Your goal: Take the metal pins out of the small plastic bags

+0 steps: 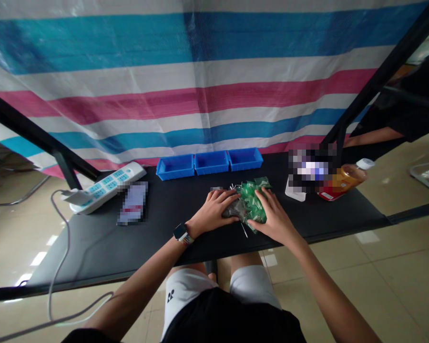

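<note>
left hand: fingers curled over dark grey plastic packet, grip unclear | heap of green parts in clear plastic bags: on black tabletop, between both sets of fingers, touching them | right hand: fingers spread open, flat on heap's right side

left blurred patch, right blurred patch: unreadable. left hand and right hand half cover the green pile.

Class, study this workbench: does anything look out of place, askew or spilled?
Yes. An orange bottle lies on its side by the right edge of the table. A white power strip sits slantwise, overhanging the far left corner. Thin pins lie loose beside the green pile.
</note>
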The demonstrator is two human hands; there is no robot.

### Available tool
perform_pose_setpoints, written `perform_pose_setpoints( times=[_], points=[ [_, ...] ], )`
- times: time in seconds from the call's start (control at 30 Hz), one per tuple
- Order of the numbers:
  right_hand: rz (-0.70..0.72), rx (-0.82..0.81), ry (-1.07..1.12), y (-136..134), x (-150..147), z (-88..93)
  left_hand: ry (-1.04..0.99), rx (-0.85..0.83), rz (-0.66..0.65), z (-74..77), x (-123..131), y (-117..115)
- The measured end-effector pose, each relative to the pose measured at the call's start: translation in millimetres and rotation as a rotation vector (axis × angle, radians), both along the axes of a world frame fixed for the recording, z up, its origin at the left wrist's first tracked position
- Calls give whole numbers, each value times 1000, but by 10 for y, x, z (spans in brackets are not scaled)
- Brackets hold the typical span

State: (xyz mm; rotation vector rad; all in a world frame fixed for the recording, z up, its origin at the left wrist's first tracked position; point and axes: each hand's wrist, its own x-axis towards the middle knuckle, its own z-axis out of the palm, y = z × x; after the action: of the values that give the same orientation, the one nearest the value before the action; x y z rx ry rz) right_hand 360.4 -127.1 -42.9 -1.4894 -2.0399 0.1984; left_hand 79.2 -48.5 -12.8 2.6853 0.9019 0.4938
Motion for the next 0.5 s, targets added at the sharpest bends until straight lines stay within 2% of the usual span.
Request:
perform_pose_setpoints(
  times=[0.33,0.5],
  points=[
    [41,38,81,313,-317,28,-47,30,175,14,81,20],
    [70,-2,158,330,-377,91,-113,44,184,-34,56,55]
  ],
)
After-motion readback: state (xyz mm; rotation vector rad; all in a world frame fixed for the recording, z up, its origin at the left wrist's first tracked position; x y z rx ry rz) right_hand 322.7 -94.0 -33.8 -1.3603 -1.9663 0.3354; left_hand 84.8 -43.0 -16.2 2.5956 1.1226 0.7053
